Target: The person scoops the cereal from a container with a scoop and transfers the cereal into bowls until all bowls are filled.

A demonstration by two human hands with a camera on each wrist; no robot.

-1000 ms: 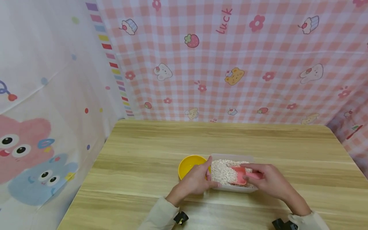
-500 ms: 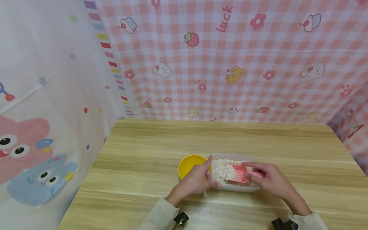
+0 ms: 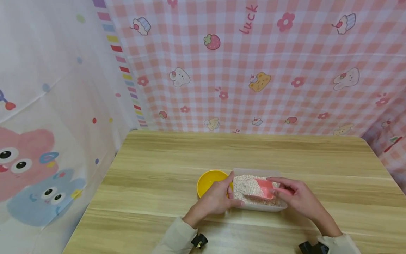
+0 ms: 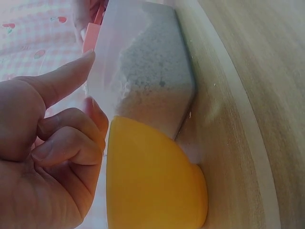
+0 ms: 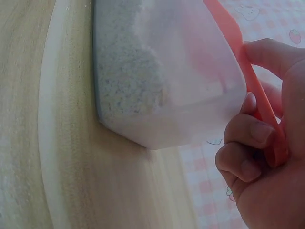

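Observation:
My left hand (image 3: 215, 198) holds the left end of a clear plastic container (image 3: 260, 207), its thumb along the near rim and a finger up at the far corner. Pale flakes that look like oats (image 3: 245, 187) fill much of the container. A pink scoop (image 3: 266, 188) sits over them, loaded with flakes and tilted, and my right hand (image 3: 298, 197) grips its handle (image 5: 259, 95). The right wrist view has the fingers curled round that handle, with the thumb on top. Beside the container, partly behind my left hand, stands a yellow bowl (image 3: 209, 180).
The wooden table (image 3: 158, 155) reaches back to a pink checked cloth (image 3: 196, 63). A white printed cloth (image 3: 69, 106) hangs along the left side. The bowl (image 4: 147, 176) stands close against the container's left end.
The scoop has come up through the flakes and tipped back, now carrying a heap. My right hand has shifted slightly with it. The left hand stays at the container.

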